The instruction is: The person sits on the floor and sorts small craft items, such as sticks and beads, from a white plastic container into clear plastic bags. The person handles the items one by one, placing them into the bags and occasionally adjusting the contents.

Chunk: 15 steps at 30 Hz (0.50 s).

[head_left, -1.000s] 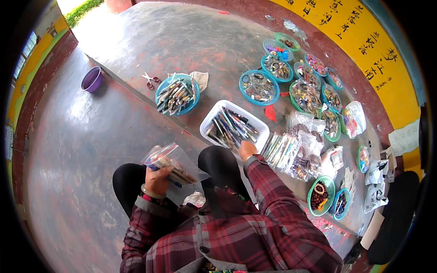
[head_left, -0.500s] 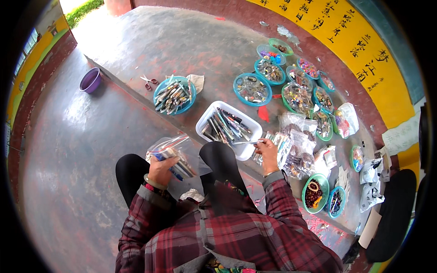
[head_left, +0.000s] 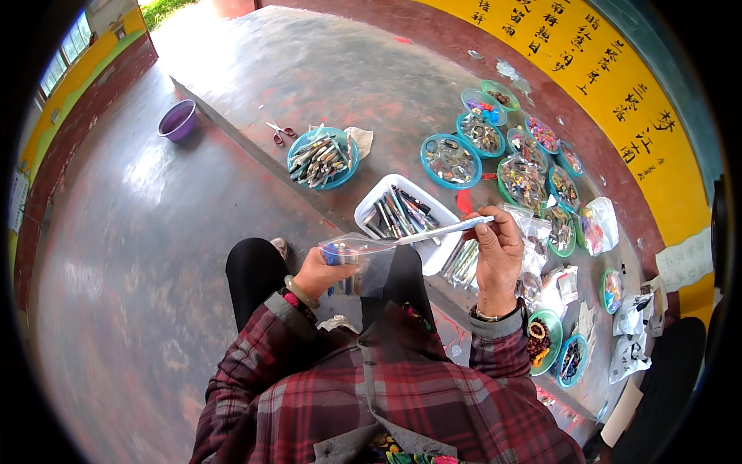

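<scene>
Pale pen and clear bag held between two hands, head view

Head view. The left hand (head_left: 318, 274) is curled round one side of a clear zip bag (head_left: 376, 272), thumb lying across the film, with a red line along the bag's upper edge. Several pens (head_left: 334, 255), some blue, stand inside it. The right hand (head_left: 501, 251) is raised on the other side, its thumb and fingers pinched on the far end of a pale pen (head_left: 444, 232). The pen slants down leftward, its free end beside the bag's upper corner; whether it touches the film cannot be told, nor how wide the mouth gapes.

Below the pen lies a white tub (head_left: 446, 210) of loose pens (head_left: 396, 216); beyond it are a turquoise basin (head_left: 347, 180), heaped with more pens (head_left: 318, 160), and scissors (head_left: 281, 134). Wrapped bundles (head_left: 461, 264) lie just beside the tub.

On handling: the rear grip seems well chosen, leaving most of the barrel free. The left hand would do best to hold the film gently, spreading the bag's edges and keeping its load upright; the pen is best lined up with those inside, so that its end does not snag the soft plastic.
</scene>
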### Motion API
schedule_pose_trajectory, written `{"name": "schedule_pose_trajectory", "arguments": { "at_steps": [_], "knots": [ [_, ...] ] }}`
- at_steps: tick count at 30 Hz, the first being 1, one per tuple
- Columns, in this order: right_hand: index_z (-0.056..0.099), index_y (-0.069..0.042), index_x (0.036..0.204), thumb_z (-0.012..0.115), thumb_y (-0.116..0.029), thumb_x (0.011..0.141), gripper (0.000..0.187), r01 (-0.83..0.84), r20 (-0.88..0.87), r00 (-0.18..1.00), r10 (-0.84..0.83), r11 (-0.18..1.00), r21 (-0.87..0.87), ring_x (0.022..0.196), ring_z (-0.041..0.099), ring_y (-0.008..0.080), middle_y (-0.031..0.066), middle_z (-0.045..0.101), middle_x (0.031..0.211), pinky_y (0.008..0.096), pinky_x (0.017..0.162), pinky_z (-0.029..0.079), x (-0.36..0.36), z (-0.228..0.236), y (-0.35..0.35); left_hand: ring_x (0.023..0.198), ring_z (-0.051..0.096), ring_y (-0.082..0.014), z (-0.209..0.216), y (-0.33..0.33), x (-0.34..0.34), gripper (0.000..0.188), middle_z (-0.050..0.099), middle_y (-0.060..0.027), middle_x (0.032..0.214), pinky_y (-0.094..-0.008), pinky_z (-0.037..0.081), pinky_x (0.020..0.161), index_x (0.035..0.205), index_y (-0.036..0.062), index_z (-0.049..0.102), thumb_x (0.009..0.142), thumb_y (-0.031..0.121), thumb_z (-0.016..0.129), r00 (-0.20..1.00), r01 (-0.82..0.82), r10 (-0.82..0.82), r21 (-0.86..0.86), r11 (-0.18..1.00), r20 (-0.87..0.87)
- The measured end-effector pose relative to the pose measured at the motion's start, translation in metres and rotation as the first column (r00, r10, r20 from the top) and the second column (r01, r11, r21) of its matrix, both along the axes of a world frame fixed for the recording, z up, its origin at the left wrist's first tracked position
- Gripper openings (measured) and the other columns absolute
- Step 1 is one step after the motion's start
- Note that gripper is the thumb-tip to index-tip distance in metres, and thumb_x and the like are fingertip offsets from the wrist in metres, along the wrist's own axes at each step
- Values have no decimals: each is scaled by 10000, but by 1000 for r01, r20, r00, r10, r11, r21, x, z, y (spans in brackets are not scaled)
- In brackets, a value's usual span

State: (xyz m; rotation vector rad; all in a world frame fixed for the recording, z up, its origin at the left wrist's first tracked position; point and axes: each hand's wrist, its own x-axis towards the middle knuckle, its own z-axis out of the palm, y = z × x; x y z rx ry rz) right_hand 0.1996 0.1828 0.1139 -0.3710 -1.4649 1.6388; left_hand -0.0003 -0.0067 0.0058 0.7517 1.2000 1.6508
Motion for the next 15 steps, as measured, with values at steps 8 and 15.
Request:
{"name": "schedule_pose_trajectory", "arguments": {
  "at_steps": [8,15],
  "knots": [
    [566,-9,1107,592,-22,876,232,-207,182,968,172,958,199,841,564,74,45,623,961,207,735,449,-32,20,-17,847,607,-105,13,1,3,308,663,-46,940,-266,488,768,1064,-11,612,765,1,686,996,84,-85,-68,994,-15],
    [605,-10,1080,614,-47,867,216,-206,361,925,119,955,213,756,509,49,-6,576,843,192,659,421,-44,22,-19,848,614,-107,13,3,4,299,666,-54,942,-270,496,775,1058,-17,614,766,-10,679,995,100,-100,-80,992,4]
  ]
}}
